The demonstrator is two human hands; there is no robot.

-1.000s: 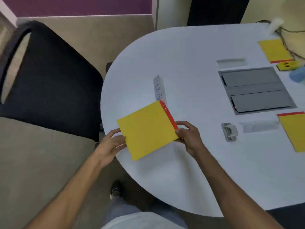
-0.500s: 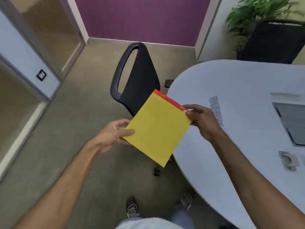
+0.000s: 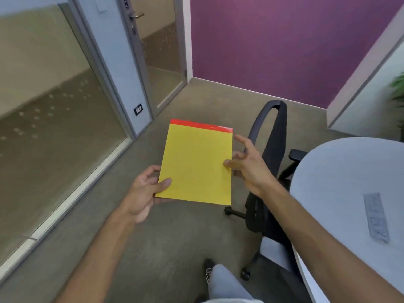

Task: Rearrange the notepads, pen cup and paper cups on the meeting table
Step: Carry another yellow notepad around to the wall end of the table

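Yellow with a red strip along its far edge, the notepad (image 3: pixel 196 165) is up in the air in front of you, over the carpeted floor (image 3: pixel 166 241) and well clear of the tabletop (image 3: pixel 341 184) off to your right. Your left hand (image 3: pixel 144 193) has it by the near left corner, thumb pressed on the yellow face, fingers curled beneath, a firm pinching grip on the pad. Your right hand (image 3: pixel 249 165) is at the pad's right edge, and its grip is spread: index finger stretched out and pointing up past the red strip, the other fingers loosely fanned, thumb tip just touching the right margin of the page. You cannot call that a hold; whether the fingers behind the edge touch the pad is hidden. The pad sits nearly flat to the camera, red strip farthest from you. Behind your right hand stands a black office chair (image 3: pixel 271 162), tucked beside the rounded white tabletop. On that tabletop lies a small clear strip (image 3: pixel 376 217) with blurred lettering. Glass partition (image 3: pixel 54 119) on your left, purple wall (image 3: pixel 284 44) ahead. Your trouser leg and one shoe (image 3: pixel 208 270) show at the bottom.
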